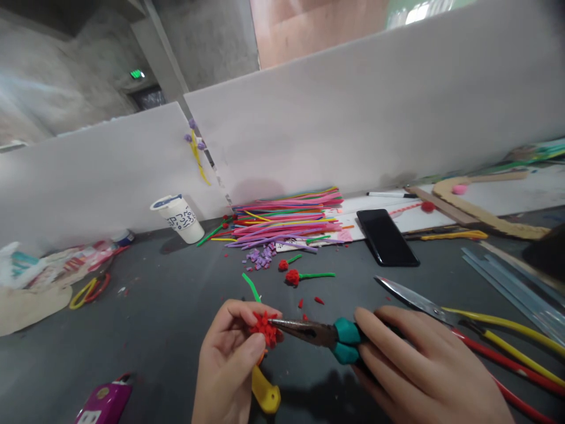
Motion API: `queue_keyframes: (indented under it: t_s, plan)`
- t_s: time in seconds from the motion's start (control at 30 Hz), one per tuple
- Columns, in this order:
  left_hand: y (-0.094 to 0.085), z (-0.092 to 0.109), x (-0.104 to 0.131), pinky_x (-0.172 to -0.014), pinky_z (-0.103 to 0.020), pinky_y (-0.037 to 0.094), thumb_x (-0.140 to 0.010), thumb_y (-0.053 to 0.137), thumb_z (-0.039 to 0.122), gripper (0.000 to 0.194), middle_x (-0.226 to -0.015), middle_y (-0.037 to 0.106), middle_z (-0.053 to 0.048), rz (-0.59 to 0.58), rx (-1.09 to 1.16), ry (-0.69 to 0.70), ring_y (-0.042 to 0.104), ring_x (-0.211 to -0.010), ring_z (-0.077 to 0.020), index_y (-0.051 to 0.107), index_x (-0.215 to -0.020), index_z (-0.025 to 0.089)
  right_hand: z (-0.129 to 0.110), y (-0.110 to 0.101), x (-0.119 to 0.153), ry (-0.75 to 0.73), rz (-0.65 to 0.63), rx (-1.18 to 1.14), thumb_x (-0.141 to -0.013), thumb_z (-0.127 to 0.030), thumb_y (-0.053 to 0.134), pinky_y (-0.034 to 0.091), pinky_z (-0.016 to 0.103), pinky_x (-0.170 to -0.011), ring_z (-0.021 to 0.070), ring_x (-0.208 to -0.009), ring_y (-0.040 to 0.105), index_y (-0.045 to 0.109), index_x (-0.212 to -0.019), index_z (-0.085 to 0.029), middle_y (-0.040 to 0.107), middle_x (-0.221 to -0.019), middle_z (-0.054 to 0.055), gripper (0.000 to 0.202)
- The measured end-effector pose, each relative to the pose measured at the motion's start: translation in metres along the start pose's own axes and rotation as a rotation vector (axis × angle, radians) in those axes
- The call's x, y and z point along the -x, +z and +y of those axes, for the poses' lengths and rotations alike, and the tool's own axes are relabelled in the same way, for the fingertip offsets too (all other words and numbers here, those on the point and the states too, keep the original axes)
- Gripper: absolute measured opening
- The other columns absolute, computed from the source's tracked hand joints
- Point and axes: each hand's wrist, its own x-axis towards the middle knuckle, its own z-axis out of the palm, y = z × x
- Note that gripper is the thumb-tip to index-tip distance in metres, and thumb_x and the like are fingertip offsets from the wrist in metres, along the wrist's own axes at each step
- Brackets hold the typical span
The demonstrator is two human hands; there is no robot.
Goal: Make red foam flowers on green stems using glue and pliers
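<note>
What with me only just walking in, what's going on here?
A person's left hand pinches a red fuzzy piece while the right hand holds teal-handled pliers, their tips at that piece. Beyond, on the dark table, lie two red tufts on green stems, red scraps and a bundle of coloured pipe cleaners.

A red flower (pixel 270 337), a compact cluster of short spiky tips, is pinched in the left fingers (pixel 236 310). Teal-handled pliers (pixel 315 333), held in the right fingers (pixel 383 338), extend toward the left ones, their narrow metal tips at the flower.
</note>
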Motion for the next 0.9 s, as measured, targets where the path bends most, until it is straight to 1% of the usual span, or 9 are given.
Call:
queue_keyframes:
  t_s: [0.1, 0.3, 0.43, 0.57, 0.63, 0.7, 0.8, 0.9]
  plan:
    - [0.0, 0.0, 0.0, -0.061, -0.022, 0.051, -0.063, 0.084, 0.023, 0.021, -0.082, 0.076, -0.005, 0.008, 0.016, -0.022, 0.063, -0.065, -0.0132, 0.065, -0.07, 0.018, 0.0, -0.001, 0.001, -0.005, 0.001, 0.023, -0.096, -0.012, 0.037, 0.039, 0.038, -0.074, 0.023, -0.084, 0.053, 0.059, -0.076, -0.022, 0.071, -0.096, 0.003, 0.032]
    - [0.001, -0.002, -0.001, -0.057, -0.021, 0.05, -0.065, 0.083, 0.022, 0.019, -0.079, 0.074, -0.005, 0.003, 0.007, -0.022, 0.064, -0.061, -0.013, 0.066, -0.07, 0.018, 0.002, 0.0, 0.001, 0.002, 0.0, 0.022, -0.094, -0.012, 0.04, 0.037, 0.039, -0.073, 0.0253, -0.088, 0.054, 0.059, -0.078, -0.022, 0.071, -0.099, 0.004, 0.026]
    - [0.0, -0.002, -0.001, -0.055, -0.02, 0.048, -0.067, 0.082, 0.023, 0.018, -0.079, 0.074, -0.004, -0.008, -0.01, -0.025, 0.063, -0.06, -0.0119, 0.065, -0.071, 0.018, 0.001, 0.001, 0.003, 0.022, -0.003, 0.002, -0.094, -0.014, 0.043, 0.038, 0.039, -0.075, 0.0245, -0.087, 0.055, 0.059, -0.077, -0.022, 0.071, -0.098, 0.004, 0.025]
    - [0.001, 0.001, -0.001, -0.055, -0.021, 0.049, -0.065, 0.083, 0.022, 0.021, -0.083, 0.075, -0.006, 0.014, -0.011, -0.016, 0.065, -0.061, -0.0132, 0.064, -0.072, 0.018, 0.001, -0.003, -0.003, 0.085, 0.057, -0.033, -0.093, -0.018, 0.048, 0.043, 0.039, -0.079, 0.0236, -0.087, 0.058, 0.06, -0.073, -0.023, 0.072, -0.094, 0.005, 0.024]
    - [0.002, 0.002, -0.001, -0.058, -0.023, 0.052, -0.066, 0.082, 0.02, 0.021, -0.084, 0.076, -0.006, 0.027, 0.001, 0.006, 0.067, -0.062, -0.0149, 0.063, -0.076, 0.019, 0.002, -0.006, -0.007, 0.106, 0.064, -0.078, -0.092, -0.02, 0.049, 0.046, 0.038, -0.079, 0.0235, -0.088, 0.061, 0.062, -0.073, -0.022, 0.072, -0.093, 0.006, 0.023]
    - [0.004, 0.004, 0.0, -0.061, -0.025, 0.054, -0.066, 0.081, 0.017, 0.023, -0.084, 0.076, -0.004, 0.044, 0.021, 0.032, 0.069, -0.065, -0.0159, 0.064, -0.082, 0.02, 0.004, -0.009, -0.012, 0.109, 0.063, -0.133, -0.09, -0.02, 0.05, 0.05, 0.037, -0.079, 0.0226, -0.087, 0.064, 0.064, -0.075, -0.021, 0.072, -0.094, 0.008, 0.021]
    - [0.004, 0.004, 0.0, -0.06, -0.025, 0.055, -0.066, 0.081, 0.017, 0.032, -0.086, 0.075, -0.005, 0.051, 0.028, 0.049, 0.069, -0.068, -0.017, 0.068, -0.094, 0.021, 0.004, -0.012, -0.015, 0.101, 0.046, -0.202, -0.088, -0.018, 0.05, 0.053, 0.033, -0.078, 0.0206, -0.086, 0.067, 0.065, -0.075, -0.021, 0.073, -0.095, 0.009, 0.02]
    - [0.001, 0.003, 0.0, -0.06, -0.023, 0.054, -0.065, 0.081, 0.021, 0.029, -0.086, 0.075, -0.007, 0.024, -0.009, 0.042, 0.068, -0.069, -0.0167, 0.073, -0.093, 0.018, 0.003, -0.013, -0.015, 0.088, 0.011, -0.207, -0.089, -0.017, 0.049, 0.054, 0.032, -0.075, 0.0201, -0.083, 0.067, 0.065, -0.074, -0.022, 0.074, -0.09, 0.006, 0.023]
